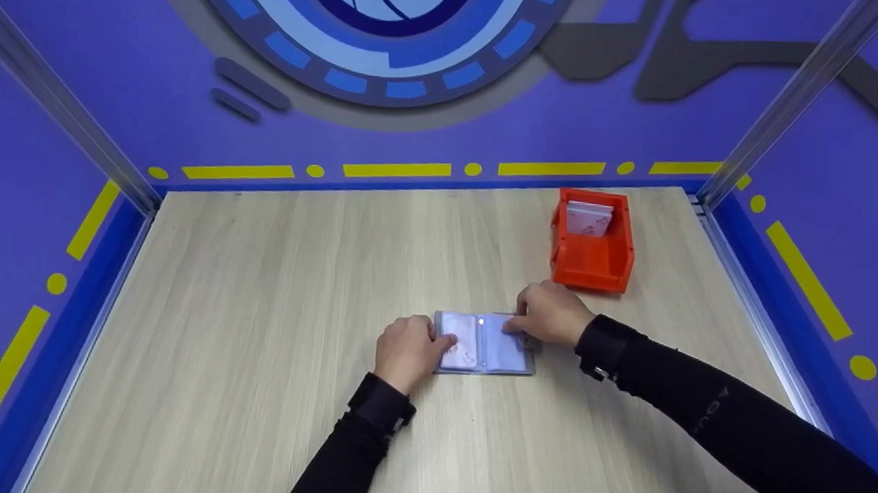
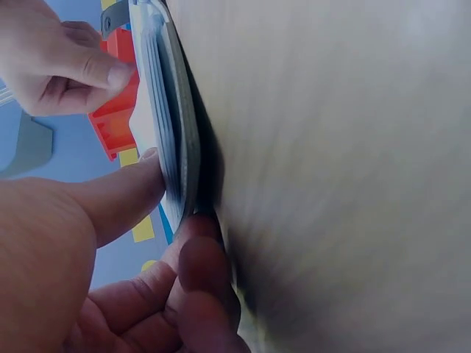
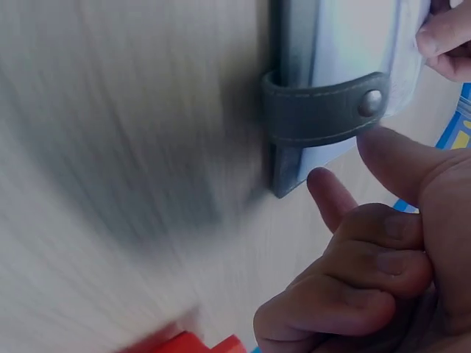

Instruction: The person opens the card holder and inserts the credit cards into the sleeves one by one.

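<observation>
A small card album (image 1: 483, 370) with clear sleeves and a grey cover lies open on the table. Pink-patterned card (image 1: 459, 345) shows in its left sleeve; the right sleeve (image 1: 505, 351) looks pale blue. My left hand (image 1: 406, 352) grips the album's left edge, thumb on the pages and fingers at the cover's underside. At the upper right corner, my right hand (image 1: 552, 312) has its thumb and index finger about the page edge, the other fingers curled. In the right wrist view, the thumb tip meets the grey snap strap (image 3: 324, 114).
Behind my right hand, an orange-red bin (image 1: 592, 273) stands on the wooden table (image 1: 294, 284), with several pink-patterned cards (image 1: 589, 220) upright at its back. Blue-purple panels (image 1: 119, 49) border the table at the back and both sides.
</observation>
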A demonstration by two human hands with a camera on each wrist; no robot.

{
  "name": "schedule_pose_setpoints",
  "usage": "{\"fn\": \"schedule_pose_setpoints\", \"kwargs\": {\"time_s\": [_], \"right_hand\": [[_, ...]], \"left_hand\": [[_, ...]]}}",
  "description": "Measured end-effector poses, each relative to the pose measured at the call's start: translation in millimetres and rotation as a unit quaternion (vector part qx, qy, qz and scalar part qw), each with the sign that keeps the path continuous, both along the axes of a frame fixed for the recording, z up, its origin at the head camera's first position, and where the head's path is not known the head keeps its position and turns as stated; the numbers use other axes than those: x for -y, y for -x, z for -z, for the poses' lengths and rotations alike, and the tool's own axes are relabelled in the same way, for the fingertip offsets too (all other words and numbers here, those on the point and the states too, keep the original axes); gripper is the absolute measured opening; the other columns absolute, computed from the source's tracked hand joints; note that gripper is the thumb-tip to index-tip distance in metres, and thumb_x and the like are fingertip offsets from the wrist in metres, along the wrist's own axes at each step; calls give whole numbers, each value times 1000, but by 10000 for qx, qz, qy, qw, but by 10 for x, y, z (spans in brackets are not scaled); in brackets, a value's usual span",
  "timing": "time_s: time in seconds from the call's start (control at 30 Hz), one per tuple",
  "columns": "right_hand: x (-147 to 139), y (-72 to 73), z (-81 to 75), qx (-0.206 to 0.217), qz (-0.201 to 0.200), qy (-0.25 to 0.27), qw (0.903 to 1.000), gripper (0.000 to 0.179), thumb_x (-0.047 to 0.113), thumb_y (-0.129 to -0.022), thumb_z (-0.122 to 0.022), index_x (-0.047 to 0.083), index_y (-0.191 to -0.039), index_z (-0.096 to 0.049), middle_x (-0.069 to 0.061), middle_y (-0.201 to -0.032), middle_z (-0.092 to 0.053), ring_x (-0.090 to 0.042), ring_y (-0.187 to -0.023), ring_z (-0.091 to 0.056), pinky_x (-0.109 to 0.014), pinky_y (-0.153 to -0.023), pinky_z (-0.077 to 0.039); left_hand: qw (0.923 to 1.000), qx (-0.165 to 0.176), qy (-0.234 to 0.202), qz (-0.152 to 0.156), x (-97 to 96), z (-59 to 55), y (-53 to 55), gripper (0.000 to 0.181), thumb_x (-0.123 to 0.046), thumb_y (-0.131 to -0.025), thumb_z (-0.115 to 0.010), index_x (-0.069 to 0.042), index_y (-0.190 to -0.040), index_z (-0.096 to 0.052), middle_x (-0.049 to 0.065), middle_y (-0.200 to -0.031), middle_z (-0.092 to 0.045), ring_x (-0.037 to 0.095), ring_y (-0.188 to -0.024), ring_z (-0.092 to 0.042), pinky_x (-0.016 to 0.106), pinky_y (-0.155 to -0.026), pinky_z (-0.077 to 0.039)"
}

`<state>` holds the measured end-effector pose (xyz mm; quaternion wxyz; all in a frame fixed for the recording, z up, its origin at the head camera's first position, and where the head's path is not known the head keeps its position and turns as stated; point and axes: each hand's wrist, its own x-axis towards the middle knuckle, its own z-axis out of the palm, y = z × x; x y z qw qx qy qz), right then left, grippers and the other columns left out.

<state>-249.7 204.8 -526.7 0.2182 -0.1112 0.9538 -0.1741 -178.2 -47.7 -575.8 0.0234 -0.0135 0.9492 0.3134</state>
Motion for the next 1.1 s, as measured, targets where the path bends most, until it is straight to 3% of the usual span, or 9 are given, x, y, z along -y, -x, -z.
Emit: {"fn": "schedule_pose_setpoints", "kwargs": {"time_s": [0.2, 0.43, 0.67, 0.9, 1.1], "right_hand": [[-32, 36, 39, -10, -92, -261, 9996, 34, 41, -89, -94, 13, -100, -77, -2, -79, -67, -22, -79, -62, -34, -71, -46], [-35, 81, 68, 191, -99, -256, 9994, 39, 39, -91, -92, 13, -116, -77, -5, -89, -68, -25, -91, -63, -37, -79, -46], [-8, 70, 57, 75, -230, -121, 9996, 31, 34, -93, -91, 14, -114, -79, -7, -101, -69, -28, -99, -61, -40, -86, -46], [31, 58, 69, -84, -368, -90, 9992, 22, 31, -95, -90, 15, -104, -77, -5, -92, -68, -26, -93, -61, -38, -80, -45], [-24, 84, 109, 353, -370, 160, 9986, 16, 26, -105, -75, 11, -100, -79, -2, -80, -69, -20, -76, -63, -31, -68, -47]], "left_hand": [[10000, 14, 0, -28, 8, -7, 8, 47, -43, -94, -87, -18, -67, -56, -6, -68, -52, 14, -64, -49, 32, -58, -37], [10000, 14, -24, -20, -3, -22, 8, 46, -42, -94, -87, -16, -68, -58, -6, -68, -51, 14, -64, -48, 31, -58, -36], [10000, -19, -18, -20, -1, -32, 12, 47, -43, -94, -87, -17, -69, -58, -5, -69, -53, 15, -65, -50, 32, -59, -37], [10000, 48, -67, -45, 4, -7, 15, 47, -43, -94, -87, -17, -69, -57, -6, -70, -52, 15, -65, -50, 32, -59, -37], [10000, 36, -77, -27, 1, 1, 4, 47, -43, -94, -87, -17, -70, -57, -6, -69, -52, 14, -65, -50, 32, -59, -37]]}}
